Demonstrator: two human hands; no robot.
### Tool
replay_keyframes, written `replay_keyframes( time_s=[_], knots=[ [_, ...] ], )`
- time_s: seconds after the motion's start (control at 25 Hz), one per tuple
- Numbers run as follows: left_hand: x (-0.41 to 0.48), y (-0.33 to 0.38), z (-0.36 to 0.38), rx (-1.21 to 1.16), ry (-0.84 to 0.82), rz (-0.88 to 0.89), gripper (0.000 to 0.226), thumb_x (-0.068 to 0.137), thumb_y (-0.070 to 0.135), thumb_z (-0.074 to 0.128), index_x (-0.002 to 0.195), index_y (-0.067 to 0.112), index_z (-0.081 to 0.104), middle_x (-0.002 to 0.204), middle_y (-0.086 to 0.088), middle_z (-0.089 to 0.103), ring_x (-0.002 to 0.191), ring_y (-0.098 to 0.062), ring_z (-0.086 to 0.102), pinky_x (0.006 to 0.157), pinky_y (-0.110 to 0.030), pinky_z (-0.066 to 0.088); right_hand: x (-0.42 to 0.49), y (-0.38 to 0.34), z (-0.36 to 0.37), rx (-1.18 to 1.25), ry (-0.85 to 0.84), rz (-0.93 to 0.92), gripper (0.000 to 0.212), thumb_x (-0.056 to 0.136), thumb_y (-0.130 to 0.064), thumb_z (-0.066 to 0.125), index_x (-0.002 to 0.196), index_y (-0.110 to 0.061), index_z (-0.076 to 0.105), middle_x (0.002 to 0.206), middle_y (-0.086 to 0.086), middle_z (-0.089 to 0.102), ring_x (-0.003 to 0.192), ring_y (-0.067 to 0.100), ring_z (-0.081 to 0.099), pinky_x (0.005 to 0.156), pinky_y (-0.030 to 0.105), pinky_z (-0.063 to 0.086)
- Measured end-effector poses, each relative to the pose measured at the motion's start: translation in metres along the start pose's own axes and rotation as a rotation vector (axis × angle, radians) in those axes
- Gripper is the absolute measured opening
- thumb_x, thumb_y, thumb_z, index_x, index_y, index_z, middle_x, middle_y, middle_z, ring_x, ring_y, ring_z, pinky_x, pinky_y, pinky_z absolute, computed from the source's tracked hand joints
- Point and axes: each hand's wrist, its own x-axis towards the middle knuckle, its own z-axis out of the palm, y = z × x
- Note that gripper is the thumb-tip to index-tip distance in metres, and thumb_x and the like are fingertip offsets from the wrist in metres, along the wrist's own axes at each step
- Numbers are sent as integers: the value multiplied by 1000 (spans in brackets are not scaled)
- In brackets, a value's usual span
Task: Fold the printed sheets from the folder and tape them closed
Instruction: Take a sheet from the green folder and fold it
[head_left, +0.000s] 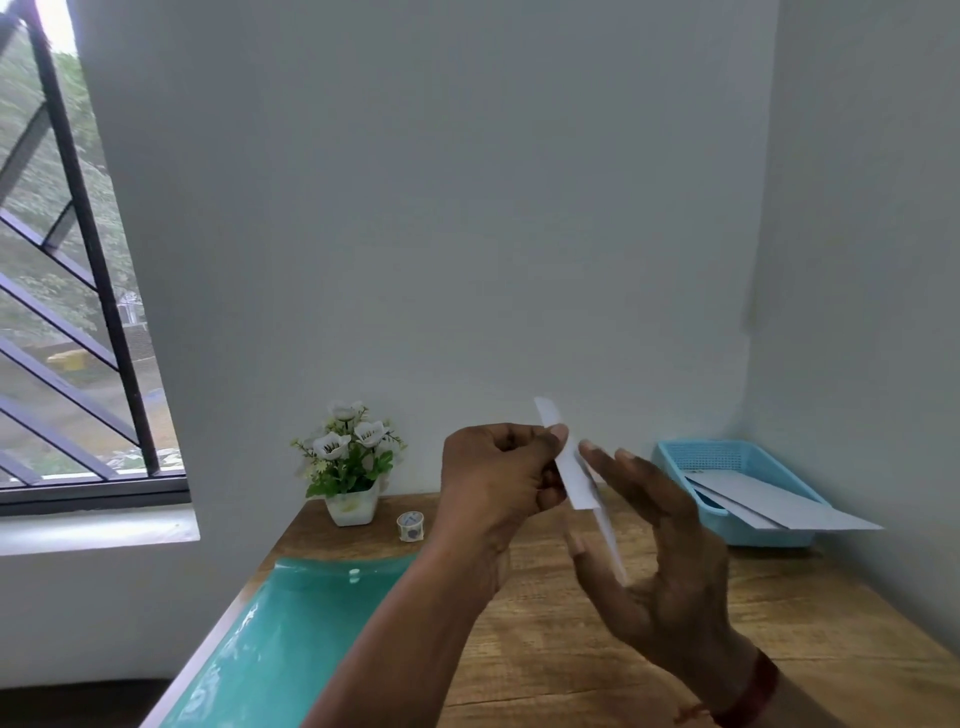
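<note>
A folded sheet (574, 470), already narrowed to a long white strip, is held in the air above the bench (779, 623), up and to the right of the flower pot (353, 506). It is probably raised so both sides can be reached and the crease firmed, or the flap held down for taping.

The left hand (498, 483) grips the strip's upper half. Its fingers (558, 431) are curled, and the thumb tip pinches the paper against them. The right hand (670, 561) is looser. Its fingers (631, 473) are nearly straight and a little spread, lying along the strip's far side, while the lower end of the strip runs down between thumb and palm. Whether the thumb actually presses the paper cannot be told.

The tape roll (410, 526) stands just right of the flower pot, untouched, so taping looks like the step still to come. The teal folder (270, 639) lies in front of the pot, nearer the person. Well to the right of the pot, a blue basket (727, 454) sits in the corner with finished strips (779, 501) in it, their ends sticking out over its rim.
</note>
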Motion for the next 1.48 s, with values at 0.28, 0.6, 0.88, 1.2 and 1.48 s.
replay_keyframes(
  time_s=[0.28,0.6,0.88,1.2,1.48],
  knots=[
    [6,-2,-24,-76,-33,-52,14,88,8,68,92,-5,69,86,-21,74,79,-32,74,66,-37,60,7,10,-13,7,-108,368,68,82,-59,54,142,-28,42,145,-16,46,131,5,45,104,37,44],
    [15,-47,-65,-47,56,-200,16,90,7,65,95,-8,68,86,-19,75,69,-22,73,57,-28,56,-49,43,-9,-511,-865,40,92,82,-30,58,156,-17,5,163,9,9,150,20,8,115,43,23],
    [37,-99,-98,322,140,-252,18,87,10,71,89,-7,68,78,-16,72,61,-18,66,63,-32,57,-64,57,-14,-410,-1056,271,60,96,-51,22,143,-42,-13,149,-23,-19,138,-10,-16,120,19,-1],
    [41,-132,-102,775,122,-172,11,82,16,77,79,6,74,76,-8,73,69,-17,68,69,-38,58,-88,73,-13,-372,-1329,401,60,98,-60,21,149,-48,-7,158,-17,-20,144,-2,-20,120,30,-10],
    [38,-144,-102,1203,44,42,13,89,24,68,98,16,74,100,-3,72,90,-14,66,76,-27,54,-85,69,-7,-359,-1414,454,78,79,-75,1,150,-44,-9,157,-17,-20,142,-3,-23,119,32,-14]
  ],
)
